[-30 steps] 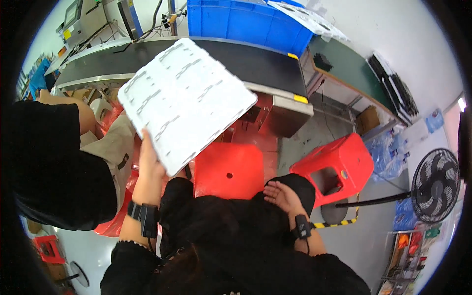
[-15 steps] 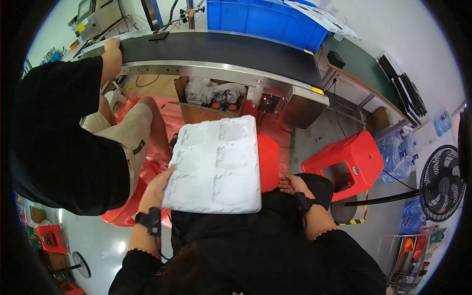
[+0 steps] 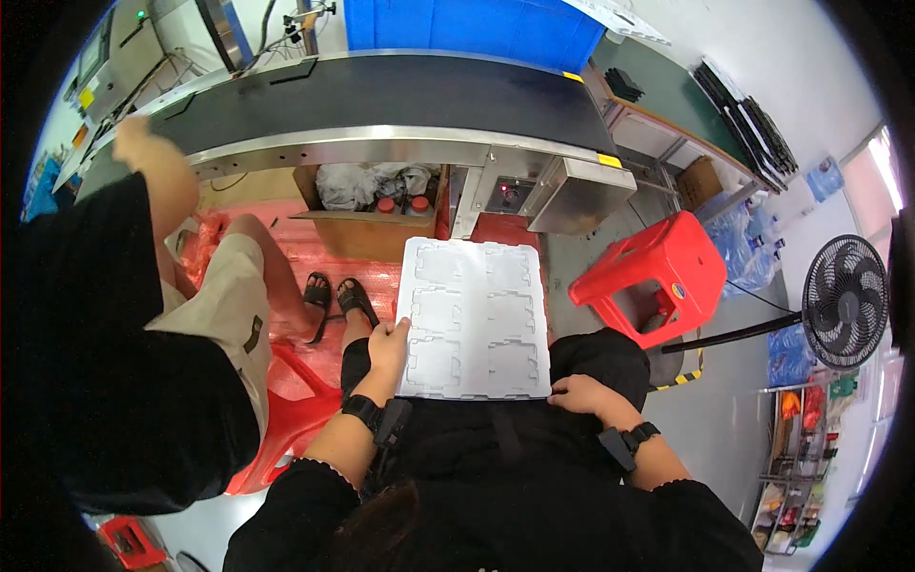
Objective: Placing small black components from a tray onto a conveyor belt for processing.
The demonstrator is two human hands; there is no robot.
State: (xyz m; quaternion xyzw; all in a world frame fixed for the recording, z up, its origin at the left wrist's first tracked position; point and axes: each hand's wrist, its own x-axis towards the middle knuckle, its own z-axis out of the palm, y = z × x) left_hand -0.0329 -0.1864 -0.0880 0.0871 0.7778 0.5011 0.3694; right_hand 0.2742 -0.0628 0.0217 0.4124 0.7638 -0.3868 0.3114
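Note:
A white molded plastic tray (image 3: 474,319) with several shallow shaped recesses lies over my lap, its surface facing up. My left hand (image 3: 388,353) is closed on its left edge, thumb on top and the other fingers hidden below. At the near right corner, my right hand (image 3: 583,395) pinches the edge with bent fingers. Both wrists wear black strapped devices. Beyond the tray runs a conveyor with a black belt (image 3: 410,100), where thin dark flat pieces (image 3: 294,71) lie toward the left.
A co-worker in a black shirt (image 3: 105,362) sits at left, one arm over the belt. Under the conveyor stands an open cardboard box (image 3: 367,234). To my right are a red stool (image 3: 658,272) and a black fan (image 3: 844,300). A blue bin (image 3: 467,26) stands behind the belt.
The tray has swung round to sit straighter and farther right over my lap. My right hand, open and apart from it before, now grips its near right corner. A second dark piece shows on the belt.

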